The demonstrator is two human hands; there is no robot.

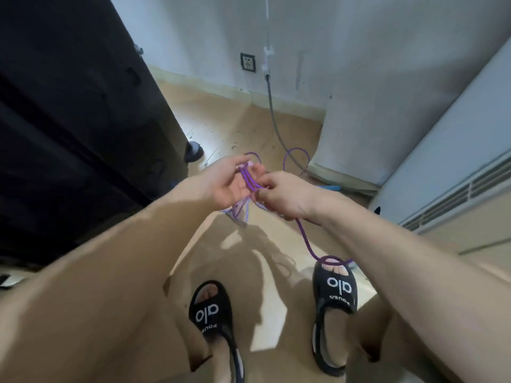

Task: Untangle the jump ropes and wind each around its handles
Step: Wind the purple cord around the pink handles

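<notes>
The left hand [225,181] is curling around the purple rope [304,239] strands crossing its palm, above the floor [249,120]; the right hand [282,193] is pinching the same rope just beside it; the rope is trailing down onto the right sandal [336,288].

I see two black slides [334,288] with white lettering on a tan floor [237,117] — one on each foot. A black cabinet [69,106] fills the left. A wall socket [247,62] sits low on the white wall, a grey cable [272,106] beside it — a vented white unit [456,189] stands right.
</notes>
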